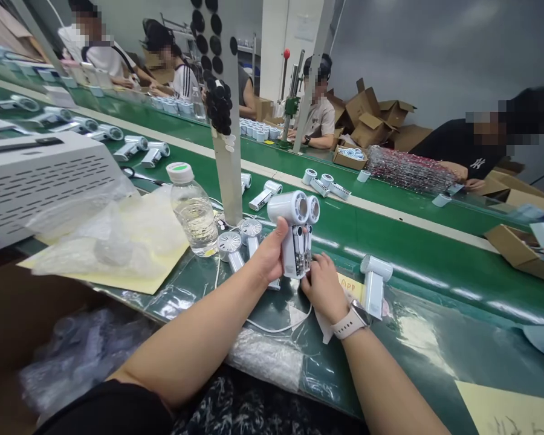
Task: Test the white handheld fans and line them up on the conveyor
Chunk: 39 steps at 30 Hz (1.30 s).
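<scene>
My left hand (271,251) is wrapped round the handles of two white handheld fans (295,225), held upright side by side with their round heads on top. My right hand (323,284), with a pale watch on its wrist, has its fingers curled against the bottom of the fan handles. A white cable (276,329) runs on the table under my hands. Another white fan (374,284) lies just right of my right hand. Two more fans (240,238) lie left of my left hand.
A water bottle (191,208) stands left of my hands, beside crumpled plastic bags (104,235) on yellow paper. A white slotted box (36,181) sits at the left. Several fans ride the green conveyor (412,241). Other people work across it, among cardboard boxes (521,254).
</scene>
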Available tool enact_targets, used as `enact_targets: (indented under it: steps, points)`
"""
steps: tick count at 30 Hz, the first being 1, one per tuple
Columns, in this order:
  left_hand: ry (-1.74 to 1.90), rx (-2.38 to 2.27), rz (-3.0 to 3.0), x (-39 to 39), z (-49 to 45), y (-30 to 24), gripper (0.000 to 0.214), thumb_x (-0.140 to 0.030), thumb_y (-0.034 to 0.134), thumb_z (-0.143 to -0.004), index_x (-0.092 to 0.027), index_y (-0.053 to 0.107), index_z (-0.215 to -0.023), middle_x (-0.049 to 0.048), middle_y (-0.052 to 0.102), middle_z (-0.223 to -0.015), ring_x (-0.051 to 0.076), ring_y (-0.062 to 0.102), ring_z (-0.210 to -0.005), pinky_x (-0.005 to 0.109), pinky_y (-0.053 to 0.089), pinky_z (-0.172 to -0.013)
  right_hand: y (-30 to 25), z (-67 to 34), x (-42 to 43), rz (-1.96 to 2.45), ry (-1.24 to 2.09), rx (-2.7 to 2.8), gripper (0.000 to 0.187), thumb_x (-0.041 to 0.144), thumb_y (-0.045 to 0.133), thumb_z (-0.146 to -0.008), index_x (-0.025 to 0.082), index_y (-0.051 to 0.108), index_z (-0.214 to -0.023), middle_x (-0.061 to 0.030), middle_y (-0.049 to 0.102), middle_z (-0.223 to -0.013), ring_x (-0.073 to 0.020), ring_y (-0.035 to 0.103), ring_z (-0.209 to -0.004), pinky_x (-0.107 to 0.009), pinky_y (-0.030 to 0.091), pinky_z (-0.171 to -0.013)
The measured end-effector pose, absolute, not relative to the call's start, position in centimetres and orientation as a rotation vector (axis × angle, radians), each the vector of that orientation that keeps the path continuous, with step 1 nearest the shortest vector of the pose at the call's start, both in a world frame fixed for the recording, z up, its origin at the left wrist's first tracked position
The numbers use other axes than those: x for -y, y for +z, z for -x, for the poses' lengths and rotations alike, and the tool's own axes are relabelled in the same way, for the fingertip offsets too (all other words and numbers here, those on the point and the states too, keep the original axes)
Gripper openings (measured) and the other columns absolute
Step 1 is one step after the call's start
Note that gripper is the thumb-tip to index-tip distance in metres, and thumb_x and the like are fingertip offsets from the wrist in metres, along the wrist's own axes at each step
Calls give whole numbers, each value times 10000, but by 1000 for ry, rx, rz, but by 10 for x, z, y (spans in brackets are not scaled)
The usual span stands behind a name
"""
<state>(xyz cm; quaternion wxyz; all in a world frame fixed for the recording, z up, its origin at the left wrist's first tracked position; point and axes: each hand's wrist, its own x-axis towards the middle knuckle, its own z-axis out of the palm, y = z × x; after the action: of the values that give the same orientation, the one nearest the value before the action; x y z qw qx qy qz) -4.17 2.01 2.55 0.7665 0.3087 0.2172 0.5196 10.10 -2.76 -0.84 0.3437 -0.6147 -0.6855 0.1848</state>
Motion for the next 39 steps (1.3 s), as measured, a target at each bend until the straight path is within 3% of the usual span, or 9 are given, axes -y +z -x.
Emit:
enact_targets:
  steps: [2,5,8,12,17,24,30,39]
  points:
    - [1163,-435,-698,-21,45,31,709,-810,797,-514,-186,698,-838,60,763,-827,246,745,-863,336,605,-761,-9,-91,34,1574,508,1860,158,111,577,-786,174,653,-909,-219,685,-1219,-391,532,-1306,-594,367,-1121]
    - [1190,-413,-714,-22,51,37,702,-815,781,-551,-197,693,-871,74,772,-922,286,734,-1007,394,599,-873,-1,-84,49,1509,773,1927,160,157,517,-877,194,623,-991,-86,721,-845,-275,695,-870,-457,539,-836]
    - [1213,-406,-707,-24,54,38,722,-872,699,-599,-193,665,-843,101,765,-944,330,704,-1106,437,594,-904,7,-87,58,1314,1310,1789,197,258,547,-911,195,623,-1081,34,626,-629,-188,654,-631,-343,520,-679]
    - [1240,-403,-690,-25,54,36,760,-916,668,-558,-185,636,-763,114,752,-925,338,699,-1114,400,608,-839,11,-87,60,1111,1578,1421,310,503,654,-871,194,676,-890,79,496,-492,-168,615,-557,-343,518,-666]
    - [1250,-330,-696,-20,49,40,716,-859,742,-534,-168,628,-678,93,747,-979,317,695,-1129,348,602,-849,13,-72,64,1068,1396,1163,443,618,794,-728,216,620,-666,58,541,-461,-148,587,-522,-308,491,-612]
    - [1300,-332,-762,-20,46,36,752,-914,687,-508,-179,602,-645,98,742,-895,315,711,-1068,375,600,-834,10,-54,72,1042,1394,962,523,715,743,-733,231,555,-660,101,440,-407,-117,457,-384,-295,446,-506]
    - [1307,-348,-711,-20,45,35,760,-922,667,-530,-173,604,-645,101,735,-926,307,710,-1047,372,604,-793,11,-64,72,1156,1112,1330,393,583,608,-908,220,617,-759,-6,644,-704,-179,586,-709,-324,447,-688]
    - [1272,-243,-580,-20,49,39,722,-891,687,-569,-182,586,-654,92,738,-948,306,704,-1068,387,612,-793,14,-65,74,1101,1056,1340,282,461,594,-932,223,647,-789,-33,706,-849,-188,618,-798,-330,470,-748]
